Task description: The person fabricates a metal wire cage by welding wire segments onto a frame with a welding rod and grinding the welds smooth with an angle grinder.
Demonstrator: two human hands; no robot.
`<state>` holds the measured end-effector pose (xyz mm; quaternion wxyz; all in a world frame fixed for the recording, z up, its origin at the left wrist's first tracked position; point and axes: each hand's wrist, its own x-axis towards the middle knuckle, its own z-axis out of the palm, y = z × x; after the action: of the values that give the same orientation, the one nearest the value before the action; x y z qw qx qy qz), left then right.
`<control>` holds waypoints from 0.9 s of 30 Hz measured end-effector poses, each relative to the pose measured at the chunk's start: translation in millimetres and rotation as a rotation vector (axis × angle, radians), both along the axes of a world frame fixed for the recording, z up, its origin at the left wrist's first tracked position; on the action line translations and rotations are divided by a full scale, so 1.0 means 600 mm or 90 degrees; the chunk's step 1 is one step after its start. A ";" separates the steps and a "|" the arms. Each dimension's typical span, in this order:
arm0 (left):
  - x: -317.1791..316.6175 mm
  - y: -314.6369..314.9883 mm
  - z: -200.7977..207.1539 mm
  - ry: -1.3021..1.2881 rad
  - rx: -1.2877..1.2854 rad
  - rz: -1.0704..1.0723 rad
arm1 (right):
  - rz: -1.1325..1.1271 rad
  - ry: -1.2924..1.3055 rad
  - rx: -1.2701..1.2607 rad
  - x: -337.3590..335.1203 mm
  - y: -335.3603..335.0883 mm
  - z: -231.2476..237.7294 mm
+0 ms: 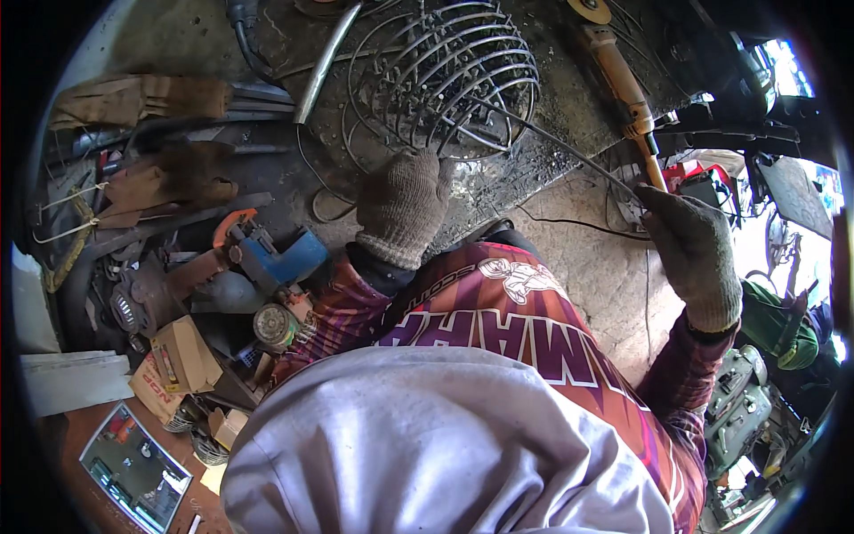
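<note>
A round cage of bent metal rods lies on the dark, gritty work surface at the top middle. My left hand, in a grey-brown knitted glove, is closed at the near edge of this cage; its fingertips are hidden. Out to the right, my gloved right hand is closed around the end of a long thin metal rod. The rod slants up and left, and its far end is over the cage. Whether that end touches the bars, I cannot tell.
An orange angle grinder lies right of the cage, its disc pointing away. A shiny metal tube lies left of it. Farther left are a blue metal tool, brown cloths and an opened cardboard box. A cable crosses the floor.
</note>
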<state>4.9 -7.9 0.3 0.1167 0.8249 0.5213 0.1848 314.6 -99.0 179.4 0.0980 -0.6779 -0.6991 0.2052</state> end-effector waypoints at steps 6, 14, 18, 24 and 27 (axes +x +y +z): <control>0.013 -0.006 -0.015 0.048 0.030 0.019 | 0.070 -0.032 -0.009 -0.030 0.037 0.021; 0.027 -0.018 -0.012 0.059 0.031 0.084 | 0.105 0.067 0.009 -0.003 0.027 -0.056; 0.033 -0.023 -0.011 0.066 0.028 0.110 | 0.106 0.107 -0.014 0.009 0.023 -0.075; 0.042 -0.023 -0.014 0.116 0.082 0.113 | 0.128 0.127 -0.025 0.025 0.041 -0.077; 0.038 -0.026 -0.006 0.123 0.075 0.111 | 0.142 0.140 0.007 0.034 0.043 -0.087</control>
<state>28.0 -23.5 -3.5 0.0010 0.7957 0.5883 0.1443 335.1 -73.0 127.5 0.1547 -0.5692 -0.7560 0.2839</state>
